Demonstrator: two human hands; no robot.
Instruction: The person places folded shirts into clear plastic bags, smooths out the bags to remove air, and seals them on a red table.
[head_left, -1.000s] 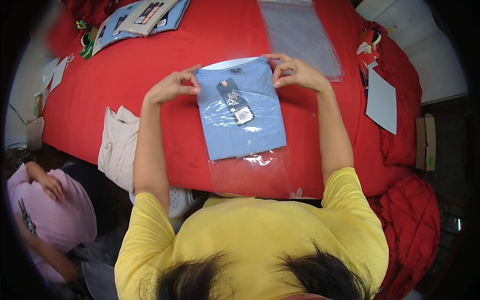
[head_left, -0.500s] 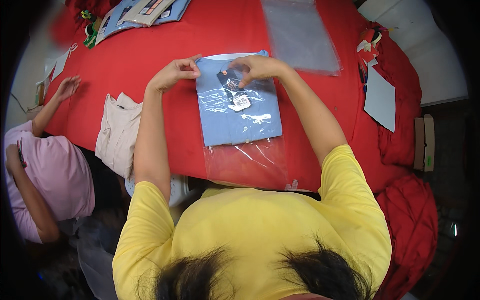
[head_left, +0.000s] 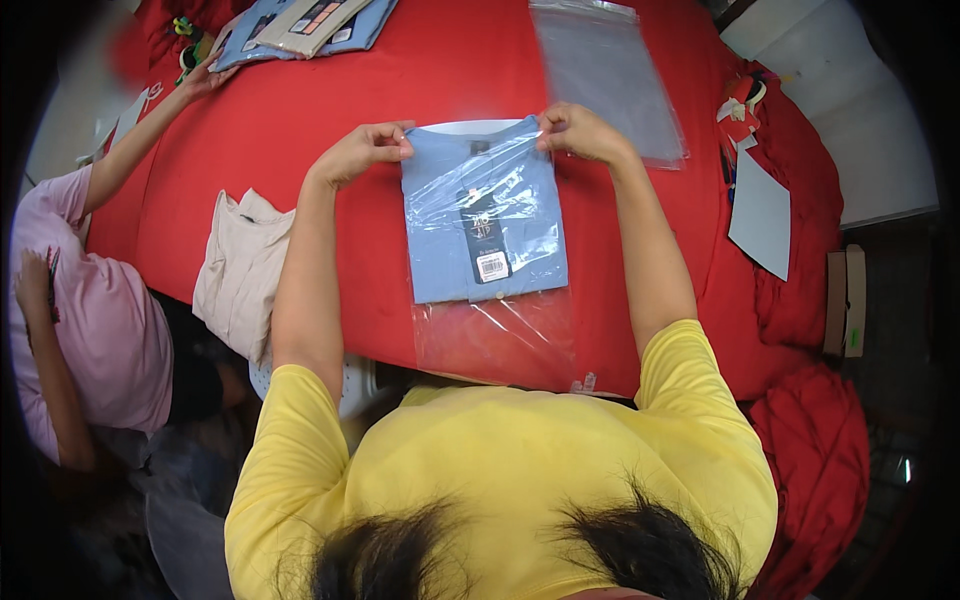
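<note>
A folded light blue shirt (head_left: 435, 235) lies inside a clear plastic bag (head_left: 450, 335), whose lower part hangs unfilled toward my body. On the shirt's front rests a dark hang tag (head_left: 484, 228) with a white barcode label at its bottom. My left hand (head_left: 365, 152) pinches the far left corner of the bagged shirt. At the far right corner, my right hand (head_left: 582, 133) is closed on it in the same way. A white edge, perhaps of a card, shows at the neckline between the two hands.
A red cloth covers the table (head_left: 330, 240). Flat clear bags (head_left: 605, 85) lie at the back right, packed shirts (head_left: 315, 25) at the back left. A beige garment (head_left: 240, 265) sits at the left edge, beside a person in pink (head_left: 110, 310). White card (head_left: 762, 215) lies at right.
My right hand has moved from the tag to the far right corner. The tag now hangs straight, lower on the shirt. The person in pink has reached toward the packed shirts.
</note>
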